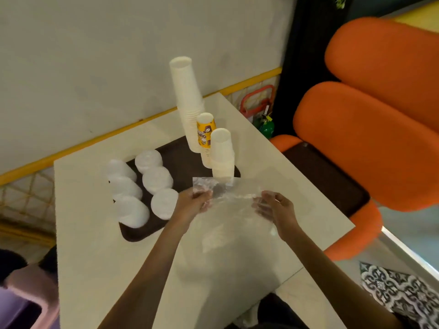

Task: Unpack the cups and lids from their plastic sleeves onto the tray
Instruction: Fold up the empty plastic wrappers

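Pinching the limp, clear sleeve [234, 211] by its edges, my left hand [195, 201] and right hand [275, 207] hold it over the bench [95, 257] beside the tray [180, 153]; it's near-weightless, slippery film, so I'd bunch it.

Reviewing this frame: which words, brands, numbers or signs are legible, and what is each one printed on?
"...RS": white letters on a purple patch of the yellow cup, cut off and blurred, so the full word cannot be read.
The small figures printed below them on the same cup are too blurred to read.
White cups, lids, tray, plastic sleeve: no text visible.
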A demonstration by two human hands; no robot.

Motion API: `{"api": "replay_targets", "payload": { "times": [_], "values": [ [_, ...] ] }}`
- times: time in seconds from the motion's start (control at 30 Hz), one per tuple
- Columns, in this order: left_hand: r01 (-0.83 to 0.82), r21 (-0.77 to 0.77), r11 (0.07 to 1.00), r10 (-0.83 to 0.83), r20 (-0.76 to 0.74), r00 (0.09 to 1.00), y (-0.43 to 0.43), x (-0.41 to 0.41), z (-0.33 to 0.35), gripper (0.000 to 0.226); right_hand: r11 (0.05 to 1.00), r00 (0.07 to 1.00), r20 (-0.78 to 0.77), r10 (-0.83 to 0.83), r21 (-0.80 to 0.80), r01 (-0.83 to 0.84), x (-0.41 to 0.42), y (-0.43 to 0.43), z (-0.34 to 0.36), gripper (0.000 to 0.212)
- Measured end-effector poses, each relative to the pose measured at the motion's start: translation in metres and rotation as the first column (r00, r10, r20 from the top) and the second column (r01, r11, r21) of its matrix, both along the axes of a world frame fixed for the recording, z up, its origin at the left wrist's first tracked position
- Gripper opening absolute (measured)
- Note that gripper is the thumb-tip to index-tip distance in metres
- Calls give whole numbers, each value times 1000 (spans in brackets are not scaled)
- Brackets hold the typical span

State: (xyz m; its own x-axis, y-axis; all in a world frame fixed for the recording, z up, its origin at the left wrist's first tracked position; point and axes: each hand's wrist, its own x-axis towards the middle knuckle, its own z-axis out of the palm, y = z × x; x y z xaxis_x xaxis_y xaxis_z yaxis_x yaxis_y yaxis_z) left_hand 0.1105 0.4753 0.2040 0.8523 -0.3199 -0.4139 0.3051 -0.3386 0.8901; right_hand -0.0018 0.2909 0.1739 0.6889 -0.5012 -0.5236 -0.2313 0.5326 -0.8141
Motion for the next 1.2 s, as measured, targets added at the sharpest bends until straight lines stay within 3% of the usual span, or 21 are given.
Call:
{"api": "replay_targets", "payload": {
  "times": [0.2, 0.4, 0.53, 0.7, 0.97, 1.2],
  "values": [
    [138, 235, 962, -193, 228, 954, -58, 19, -21, 25, 996, 995, -99, -11, -85, 2, -13, -40, -23, 11],
    [290, 339, 895, -385, 256, 887, -123, 34, -47, 12, 980, 973, -229, 35, -185, -79, -13, -94, -40, 10],
    [314, 406, 858, -438, 260, 861, -163, 41, -65, 17, 835, 876, -474, 84, -446, -322, -11, -123, -61, 12],
    [346, 478, 807, -506, 259, 823, -196, 44, -85, 17, 723, 780, -616, 111, -488, -489, -3, -142, -74, 18],
    [299, 535, 790, -503, 287, 815, -211, 44, -112, 18, 631, 743, -642, 189, -500, -593, 11, -165, -88, 20],
    [232, 579, 782, -477, 314, 821, -225, 47, -132, 21, 532, 768, -615, 176, -597, -601, 27, -192, -89, 21]
  ]
}}
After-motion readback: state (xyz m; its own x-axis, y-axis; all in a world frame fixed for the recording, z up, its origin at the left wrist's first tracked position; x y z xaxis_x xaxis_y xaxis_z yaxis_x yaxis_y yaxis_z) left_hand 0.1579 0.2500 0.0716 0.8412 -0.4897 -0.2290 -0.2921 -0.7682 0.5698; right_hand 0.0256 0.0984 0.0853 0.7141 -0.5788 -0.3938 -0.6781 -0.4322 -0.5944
